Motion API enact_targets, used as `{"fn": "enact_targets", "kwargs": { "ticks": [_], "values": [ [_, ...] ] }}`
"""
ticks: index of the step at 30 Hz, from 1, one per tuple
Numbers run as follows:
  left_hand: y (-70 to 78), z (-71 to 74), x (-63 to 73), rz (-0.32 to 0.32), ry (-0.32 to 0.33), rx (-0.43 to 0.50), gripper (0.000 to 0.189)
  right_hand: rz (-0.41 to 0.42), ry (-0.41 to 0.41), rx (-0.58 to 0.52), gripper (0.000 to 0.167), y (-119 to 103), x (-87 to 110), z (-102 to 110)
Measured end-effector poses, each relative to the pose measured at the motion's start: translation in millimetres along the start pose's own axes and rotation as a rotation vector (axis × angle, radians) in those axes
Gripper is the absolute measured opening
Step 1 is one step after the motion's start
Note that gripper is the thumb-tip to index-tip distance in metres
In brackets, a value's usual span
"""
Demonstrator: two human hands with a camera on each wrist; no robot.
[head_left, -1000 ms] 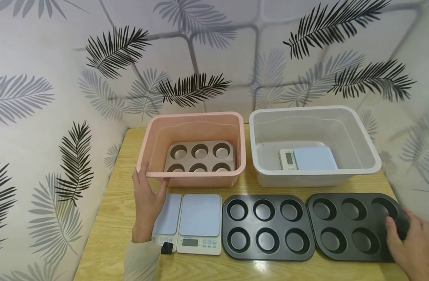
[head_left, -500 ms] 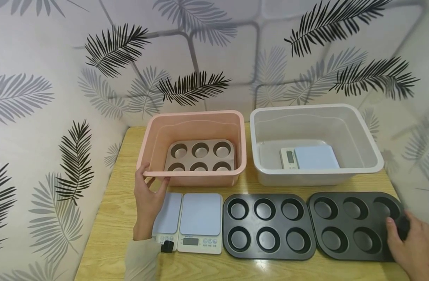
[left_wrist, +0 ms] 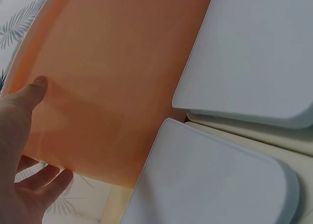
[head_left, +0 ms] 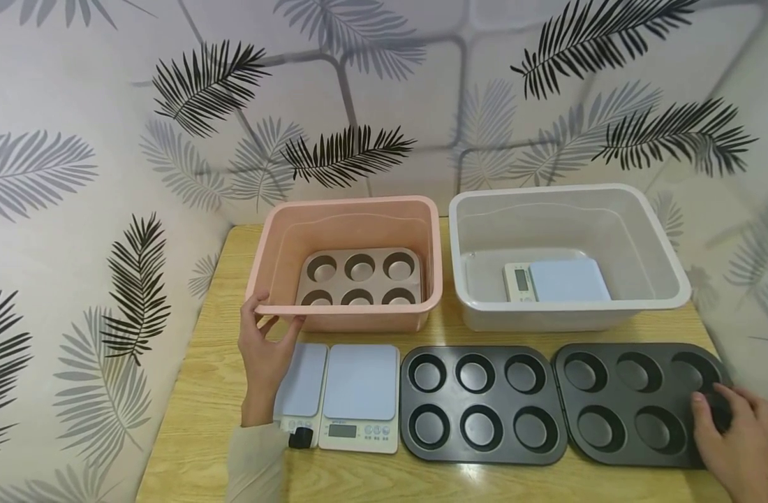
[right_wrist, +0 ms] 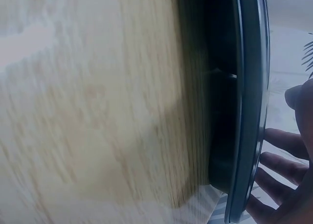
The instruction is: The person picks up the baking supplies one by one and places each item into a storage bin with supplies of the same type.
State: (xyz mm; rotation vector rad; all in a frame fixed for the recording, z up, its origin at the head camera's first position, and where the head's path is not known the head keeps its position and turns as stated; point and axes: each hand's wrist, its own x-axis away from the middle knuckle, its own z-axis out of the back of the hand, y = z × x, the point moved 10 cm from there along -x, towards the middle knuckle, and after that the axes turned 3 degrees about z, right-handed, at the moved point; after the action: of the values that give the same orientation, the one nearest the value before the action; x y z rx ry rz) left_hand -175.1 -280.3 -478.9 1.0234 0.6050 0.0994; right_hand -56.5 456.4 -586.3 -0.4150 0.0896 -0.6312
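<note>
In the head view my left hand (head_left: 264, 356) holds the front left corner of a pink plastic bin (head_left: 352, 321), thumb against its front wall and fingers at the corner. The left wrist view shows the thumb (left_wrist: 36, 89) on the bin's wall. Inside the bin lies a brown muffin pan (head_left: 340, 279). My right hand (head_left: 739, 433) rests at the right end of a dark muffin pan (head_left: 623, 402), fingers loosely spread. In the right wrist view its fingertips (right_wrist: 269, 158) meet the pan's edge while the thumb stands apart from it.
Two kitchen scales, the nearer-to-centre scale (head_left: 361, 381) and the left scale (head_left: 302, 384) partly behind my left hand, lie before the pink bin. Another dark muffin pan (head_left: 478, 377) sits beside them. A white bin (head_left: 566, 306) holds a third scale (head_left: 569, 279). A patterned wall rises behind.
The view shifts slightly. The fingers of my right hand move a little at the pan's right edge; my left hand stays on the pink bin.
</note>
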Motion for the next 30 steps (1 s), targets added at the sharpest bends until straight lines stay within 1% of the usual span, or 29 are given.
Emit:
{"fn": "enact_targets", "kwargs": {
  "ticks": [3,5,8,12,14,16,20,23,27,30],
  "values": [
    [12.4,1.2,1.0,0.009,-0.001,0.005,0.071,0.025,0.020,-0.019,0.057,-1.6,-0.4,3.2],
    [17.1,1.5,1.5,0.012,-0.001,0.007,0.069,0.035,0.022,-0.032,0.059,-0.9,-0.4,5.2],
    [19.7,1.1,1.9,0.017,-0.004,0.016,0.069,0.045,0.026,-0.069,0.062,1.6,-1.7,8.9],
    [19.6,0.3,2.4,0.020,-0.007,0.037,0.068,0.035,0.030,-0.107,0.064,5.9,-3.5,11.8],
    [17.4,0.2,2.6,0.022,-0.003,0.044,0.068,0.026,0.033,-0.121,0.064,7.9,-4.7,12.3],
    [13.0,-0.3,2.8,0.023,0.002,0.044,0.069,-0.002,0.019,-0.106,0.065,11.8,-4.9,9.5],
    [-4.7,-2.5,2.9,0.028,0.009,0.028,0.071,-0.049,-0.012,-0.097,0.067,17.6,-7.0,5.4],
    [-18.3,-3.9,3.0,0.038,-0.001,0.032,0.072,-0.060,-0.021,-0.105,0.068,21.2,-9.1,4.0],
    [-3.3,-3.1,3.6,0.038,-0.009,0.056,0.071,-0.061,-0.041,-0.105,0.070,25.3,-12.0,1.8],
    [2.6,-3.4,3.3,0.022,-0.001,0.056,0.070,-0.032,-0.053,-0.131,0.070,24.1,-15.3,4.1]
  ]
}}
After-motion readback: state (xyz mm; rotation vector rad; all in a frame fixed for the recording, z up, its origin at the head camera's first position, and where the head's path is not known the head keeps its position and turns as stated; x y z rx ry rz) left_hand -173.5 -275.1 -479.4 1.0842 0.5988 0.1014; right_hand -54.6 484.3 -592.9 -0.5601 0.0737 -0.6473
